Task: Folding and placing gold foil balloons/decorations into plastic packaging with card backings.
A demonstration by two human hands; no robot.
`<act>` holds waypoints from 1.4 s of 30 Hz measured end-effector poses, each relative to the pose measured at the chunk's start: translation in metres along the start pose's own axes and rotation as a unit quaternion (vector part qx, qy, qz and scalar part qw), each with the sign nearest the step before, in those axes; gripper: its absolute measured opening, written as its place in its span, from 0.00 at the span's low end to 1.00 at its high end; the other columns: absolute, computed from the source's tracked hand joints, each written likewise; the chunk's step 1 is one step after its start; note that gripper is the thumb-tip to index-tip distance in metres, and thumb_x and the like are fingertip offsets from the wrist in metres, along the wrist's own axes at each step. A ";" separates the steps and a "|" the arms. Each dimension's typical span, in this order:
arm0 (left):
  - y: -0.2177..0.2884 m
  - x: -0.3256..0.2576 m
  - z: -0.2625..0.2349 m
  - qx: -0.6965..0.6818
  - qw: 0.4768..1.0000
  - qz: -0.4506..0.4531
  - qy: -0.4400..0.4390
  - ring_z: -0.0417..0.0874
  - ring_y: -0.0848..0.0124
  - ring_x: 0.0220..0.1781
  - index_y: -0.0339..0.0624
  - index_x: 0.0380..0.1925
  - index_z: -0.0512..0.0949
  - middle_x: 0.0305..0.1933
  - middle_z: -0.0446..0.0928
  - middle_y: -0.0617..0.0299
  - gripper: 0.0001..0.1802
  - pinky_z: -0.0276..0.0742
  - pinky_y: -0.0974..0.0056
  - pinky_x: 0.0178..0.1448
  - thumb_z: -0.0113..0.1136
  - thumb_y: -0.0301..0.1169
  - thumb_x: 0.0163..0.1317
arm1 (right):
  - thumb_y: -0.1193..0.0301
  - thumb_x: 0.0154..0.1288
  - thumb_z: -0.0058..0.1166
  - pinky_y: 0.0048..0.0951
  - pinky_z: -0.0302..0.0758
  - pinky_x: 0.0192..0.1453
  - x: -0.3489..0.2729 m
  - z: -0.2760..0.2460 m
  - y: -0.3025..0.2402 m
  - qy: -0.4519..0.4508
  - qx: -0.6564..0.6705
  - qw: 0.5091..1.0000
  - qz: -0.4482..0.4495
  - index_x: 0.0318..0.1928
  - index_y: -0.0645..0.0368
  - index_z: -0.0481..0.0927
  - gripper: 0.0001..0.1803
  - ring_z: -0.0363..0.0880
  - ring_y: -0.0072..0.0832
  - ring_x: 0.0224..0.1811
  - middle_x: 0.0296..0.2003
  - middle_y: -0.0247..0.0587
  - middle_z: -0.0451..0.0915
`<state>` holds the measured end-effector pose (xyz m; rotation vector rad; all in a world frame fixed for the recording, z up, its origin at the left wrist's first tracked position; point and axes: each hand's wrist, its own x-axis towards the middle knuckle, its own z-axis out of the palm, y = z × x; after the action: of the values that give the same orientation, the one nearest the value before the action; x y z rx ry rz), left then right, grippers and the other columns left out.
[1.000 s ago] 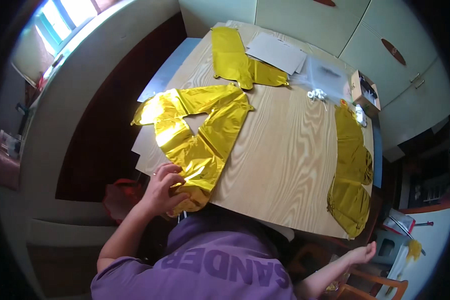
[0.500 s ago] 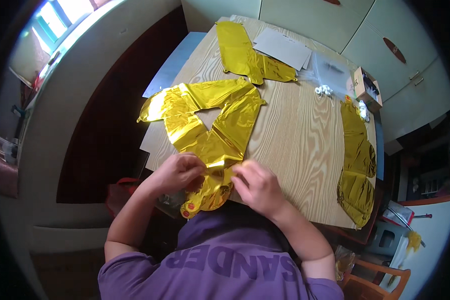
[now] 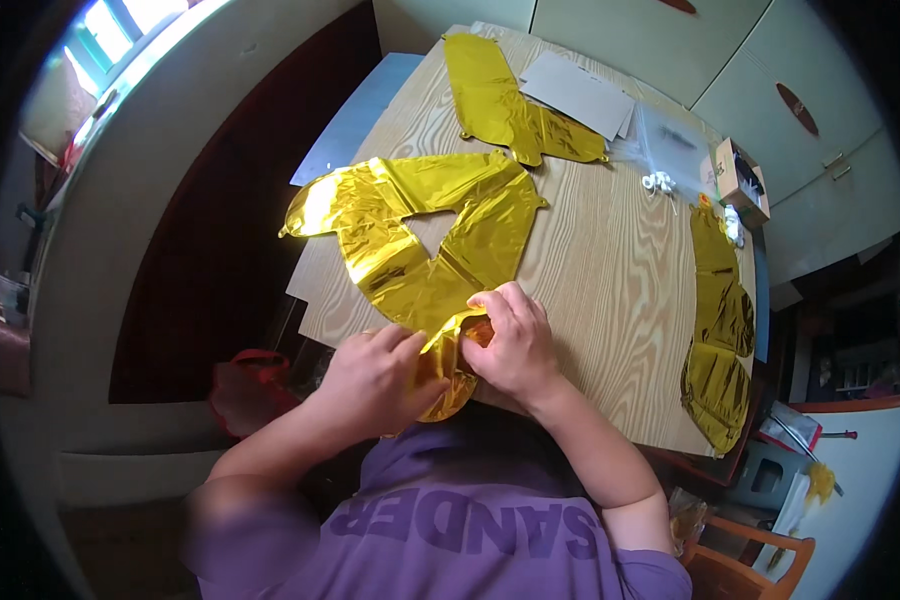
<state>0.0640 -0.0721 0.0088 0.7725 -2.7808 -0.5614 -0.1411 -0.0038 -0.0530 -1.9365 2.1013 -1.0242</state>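
A flat gold foil balloon (image 3: pixel 488 232) with a four-sided hole lies at the near left of the table, its narrow near end hanging toward my lap. My left hand (image 3: pixel 378 378) is closed on the left side of that near end, and my right hand (image 3: pixel 513 338) pinches its right edge. Between my hands the foil is bunched and raised in a fold. Parts of my fingertips are hidden by the foil. A second flat gold balloon (image 3: pixel 480 88), bent in shape, rests at the far side. A long third one (image 3: pixel 718 320) lies along the right edge.
White paper sheets (image 3: pixel 578 92) and clear plastic bags (image 3: pixel 670 150) lie at the back of the wooden table (image 3: pixel 610 270). Near them are a white string bundle (image 3: pixel 658 182) and a small cardboard box (image 3: pixel 740 182). A red bag (image 3: pixel 255 385) is below the table's left, an orange chair (image 3: pixel 760 560) lower right.
My left hand has shifted right and down over the balloon's near end. My right hand has risen slightly, and the foil between them is now folded up. The view has shifted a little.
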 end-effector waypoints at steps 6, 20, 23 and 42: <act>0.003 -0.020 0.015 0.157 0.982 0.080 0.067 0.81 0.59 0.43 0.36 0.54 0.76 0.46 0.78 0.54 0.30 0.77 0.60 0.41 0.73 0.37 0.52 | 0.58 0.51 0.70 0.47 0.71 0.53 -0.006 -0.003 -0.022 0.010 0.012 0.999 0.041 0.59 0.57 0.72 0.36 0.76 0.45 0.51 0.49 0.47 0.72; -0.035 0.004 -0.026 -0.215 0.955 -0.164 -0.121 0.79 0.68 0.20 0.33 0.30 0.83 0.20 0.79 0.52 0.13 0.73 0.60 0.29 0.66 0.34 0.66 | 0.65 0.55 0.67 0.44 0.66 0.59 -0.030 -0.007 -0.022 0.074 -0.023 0.990 -0.116 0.60 0.55 0.75 0.31 0.71 0.41 0.53 0.57 0.48 0.70; -0.031 0.014 -0.028 -0.200 0.950 -0.194 -0.141 0.77 0.76 0.21 0.33 0.31 0.84 0.20 0.79 0.58 0.13 0.73 0.64 0.28 0.71 0.34 0.62 | 0.67 0.55 0.67 0.45 0.68 0.59 -0.030 -0.004 -0.018 0.067 -0.004 0.991 -0.115 0.55 0.56 0.76 0.27 0.71 0.41 0.52 0.53 0.45 0.72; -0.067 0.159 0.016 0.065 0.997 0.036 -0.036 0.77 0.52 0.65 0.40 0.71 0.67 0.60 0.78 0.43 0.50 0.73 0.53 0.69 0.77 0.49 0.50 | 0.49 0.56 0.68 0.54 0.54 0.77 0.035 -0.007 0.046 -0.138 -0.046 0.989 0.011 0.64 0.62 0.72 0.42 0.60 0.50 0.73 0.67 0.56 0.67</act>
<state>-0.0440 -0.2043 -0.0191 0.6864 -2.9218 -0.4059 -0.1900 -0.0345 -0.0596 -1.9597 2.0412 -0.6219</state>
